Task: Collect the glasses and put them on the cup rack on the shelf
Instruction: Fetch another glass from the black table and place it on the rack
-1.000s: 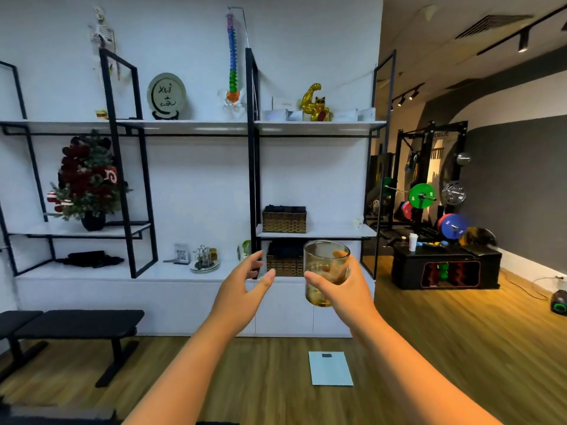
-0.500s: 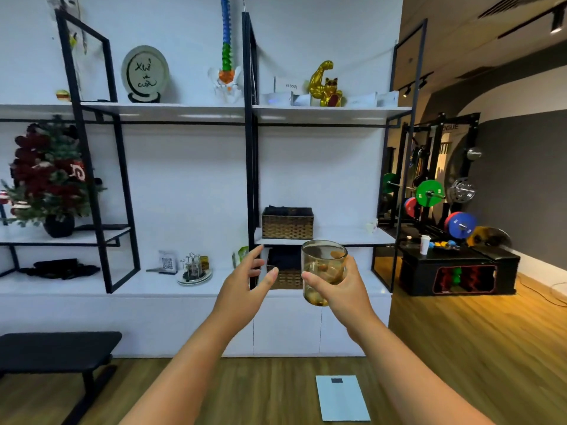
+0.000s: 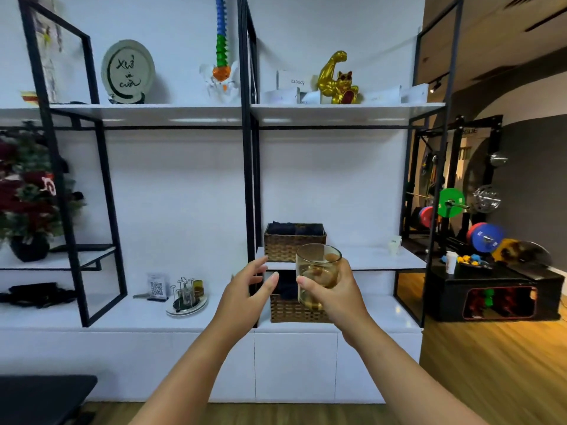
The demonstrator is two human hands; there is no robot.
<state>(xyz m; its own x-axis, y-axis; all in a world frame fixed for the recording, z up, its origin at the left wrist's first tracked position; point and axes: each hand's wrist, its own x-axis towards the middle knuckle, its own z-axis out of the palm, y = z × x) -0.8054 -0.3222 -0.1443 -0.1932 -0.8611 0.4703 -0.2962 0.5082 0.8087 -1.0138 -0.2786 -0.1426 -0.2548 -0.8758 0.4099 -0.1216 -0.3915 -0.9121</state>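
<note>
My right hand (image 3: 336,297) grips a clear amber-tinted glass (image 3: 317,271), upright, at chest height in front of the shelf unit. Just left of it my left hand (image 3: 245,297) is held up with relaxed, spread fingers and holds nothing. The cup rack (image 3: 185,297), a wire stand on a round plate with a couple of glasses on it, stands on the low white shelf (image 3: 129,314) to the left, well beyond both hands.
Two woven baskets (image 3: 293,242) sit on the shelves behind my hands. A QR-code sign (image 3: 157,288) stands beside the rack. Black frame posts (image 3: 250,179) divide the shelving. A dark bench (image 3: 43,397) is at lower left; gym weights (image 3: 486,237) stand at right.
The shelf unit has grown larger and closer in view, and the rack has shifted rightward. Both hands keep the same pose, the glass still held.
</note>
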